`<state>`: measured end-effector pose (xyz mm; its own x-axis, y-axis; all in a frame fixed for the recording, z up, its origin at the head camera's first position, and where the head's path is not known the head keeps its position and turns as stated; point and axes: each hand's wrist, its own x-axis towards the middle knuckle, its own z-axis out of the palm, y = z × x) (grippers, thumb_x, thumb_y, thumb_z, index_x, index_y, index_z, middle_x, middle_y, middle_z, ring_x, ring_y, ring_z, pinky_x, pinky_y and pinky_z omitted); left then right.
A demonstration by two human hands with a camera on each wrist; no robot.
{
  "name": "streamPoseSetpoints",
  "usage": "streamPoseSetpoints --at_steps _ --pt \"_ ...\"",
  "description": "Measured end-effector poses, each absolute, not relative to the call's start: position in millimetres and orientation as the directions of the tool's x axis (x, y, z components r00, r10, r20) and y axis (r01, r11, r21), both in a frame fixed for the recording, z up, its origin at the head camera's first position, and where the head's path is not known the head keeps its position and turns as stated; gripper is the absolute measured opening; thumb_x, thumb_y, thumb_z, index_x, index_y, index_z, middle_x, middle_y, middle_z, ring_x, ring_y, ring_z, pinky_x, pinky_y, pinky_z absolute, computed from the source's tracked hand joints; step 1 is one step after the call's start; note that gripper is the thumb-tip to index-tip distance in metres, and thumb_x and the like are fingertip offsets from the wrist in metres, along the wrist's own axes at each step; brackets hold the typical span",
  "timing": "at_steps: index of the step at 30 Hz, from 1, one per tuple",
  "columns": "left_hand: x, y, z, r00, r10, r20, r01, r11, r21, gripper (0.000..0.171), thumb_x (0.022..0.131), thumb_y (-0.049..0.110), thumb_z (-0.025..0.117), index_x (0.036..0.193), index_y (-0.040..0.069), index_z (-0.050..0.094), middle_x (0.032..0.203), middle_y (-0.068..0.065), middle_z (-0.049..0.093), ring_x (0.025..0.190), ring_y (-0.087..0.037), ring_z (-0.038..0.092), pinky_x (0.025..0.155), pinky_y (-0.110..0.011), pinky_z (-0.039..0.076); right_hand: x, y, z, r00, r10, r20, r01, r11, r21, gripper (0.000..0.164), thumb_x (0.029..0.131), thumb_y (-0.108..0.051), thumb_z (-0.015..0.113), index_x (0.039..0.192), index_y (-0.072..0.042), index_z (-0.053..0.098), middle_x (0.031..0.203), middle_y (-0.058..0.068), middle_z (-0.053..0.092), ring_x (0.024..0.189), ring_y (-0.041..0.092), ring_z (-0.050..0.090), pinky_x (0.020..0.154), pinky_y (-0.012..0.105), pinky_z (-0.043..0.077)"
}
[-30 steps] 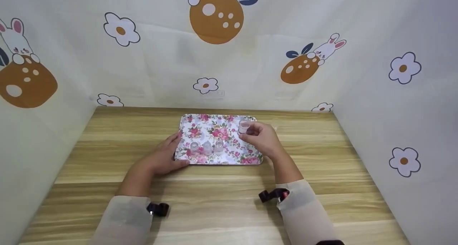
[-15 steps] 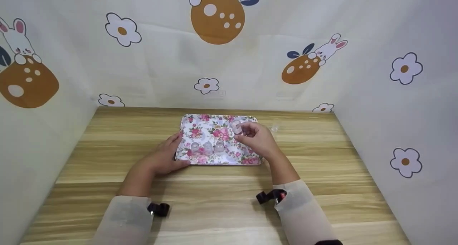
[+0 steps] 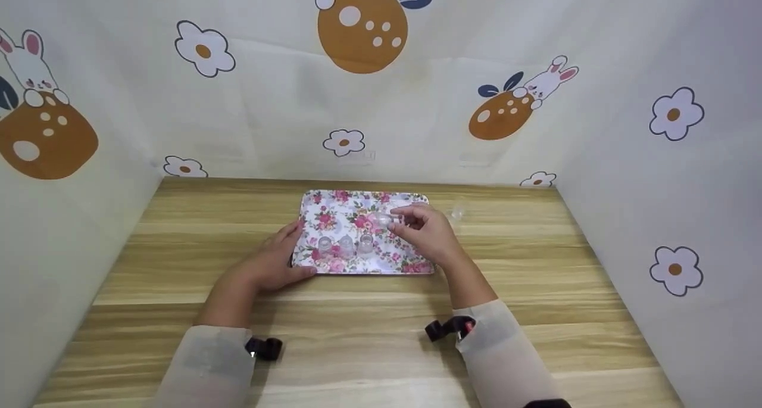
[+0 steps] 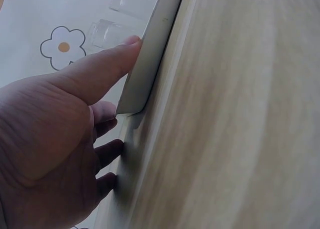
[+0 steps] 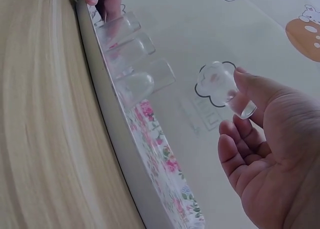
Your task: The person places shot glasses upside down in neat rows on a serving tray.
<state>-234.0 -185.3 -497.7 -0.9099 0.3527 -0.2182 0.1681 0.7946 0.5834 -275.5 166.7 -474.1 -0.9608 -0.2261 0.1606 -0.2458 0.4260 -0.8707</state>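
In the head view, a floral tray [image 3: 324, 202] lies on the wooden table. My left hand [image 3: 274, 265] holds its near left corner. The left wrist view shows the left thumb [image 4: 107, 64] on the tray's rim, the other fingers curled beside the corner. My right hand [image 3: 431, 232] pinches a small clear shot glass [image 3: 383, 219] above the tray's right half, tipped onto its side. In the right wrist view this shot glass [image 5: 217, 81] is apart from the tray, between thumb and fingers. Three similar clear glasses [image 3: 365, 244] stand in a row on the tray's near left part.
A clear, glass-like object [image 3: 458, 210] sits on the table [image 3: 381, 336] right of the tray, partly hard to see. Behind the table hangs a pale curtain [image 3: 268, 110] printed with flowers and rabbits, which also closes both sides.
The shot glass in my right hand has shifted left over the tray and turned from upright onto its side. My left hand and the row of glasses look unchanged.
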Motion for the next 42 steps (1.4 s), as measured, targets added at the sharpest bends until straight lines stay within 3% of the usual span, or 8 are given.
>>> streamPoseSetpoints --at_steps 15,23,32,37,42 --pt "-233 -187 -498 -0.914 0.346 -0.213 0.166 0.796 0.582 0.107 0.099 0.055 0.071 0.173 0.009 0.008 0.183 -0.014 0.004 0.166 -0.05 0.008 0.133 -0.069 0.016 -275 163 -481 -0.94 -0.311 0.139 -0.253 0.366 -0.896 0.044 0.086 -0.009 0.086 0.128 -0.002 0.075 0.127 0.012 0.074 0.092 0.015 0.071 0.084 0.024 0.062" --pt "-234 -188 -499 -0.915 0.347 -0.206 0.176 0.803 0.569 0.107 0.1 0.056 0.07 0.173 0.009 0.008 0.183 -0.014 0.005 0.166 -0.05 0.009 0.133 -0.069 0.016 -274 160 -488 -0.919 -0.385 0.081 -0.244 0.396 -0.885 0.045 0.087 -0.005 0.085 0.131 -0.004 0.075 0.128 0.012 0.073 0.1 0.017 0.072 0.091 0.025 0.062" --pt "-233 -188 -497 -0.915 0.342 -0.212 0.165 0.8 0.576 0.107 0.099 0.056 0.07 0.173 0.009 0.008 0.183 -0.014 0.004 0.165 -0.052 0.008 0.133 -0.07 0.016 -275 159 -495 -0.917 -0.396 0.045 -0.229 0.432 -0.872 0.046 0.087 -0.008 0.085 0.132 -0.009 0.075 0.129 0.007 0.076 0.102 0.018 0.072 0.092 0.031 0.064" --pt "-233 -188 -499 -0.914 0.34 -0.222 0.159 0.802 0.575 0.108 0.099 0.057 0.07 0.173 0.01 0.008 0.183 -0.013 0.003 0.166 -0.05 0.007 0.134 -0.069 0.014 -275 164 -491 -0.92 -0.388 0.063 -0.226 0.391 -0.892 0.047 0.095 -0.025 0.082 0.136 -0.005 0.071 0.133 0.013 0.074 0.111 0.024 0.072 0.1 0.038 0.062" --pt "-233 -187 -499 -0.914 0.346 -0.214 0.17 0.802 0.572 0.107 0.1 0.057 0.07 0.173 0.009 0.008 0.183 -0.013 0.004 0.166 -0.049 0.008 0.134 -0.068 0.016 -277 177 -483 -0.949 -0.296 0.105 -0.216 0.372 -0.903 0.043 0.098 -0.03 0.078 0.137 -0.013 0.072 0.14 0.018 0.071 0.119 0.029 0.07 0.105 0.041 0.059"
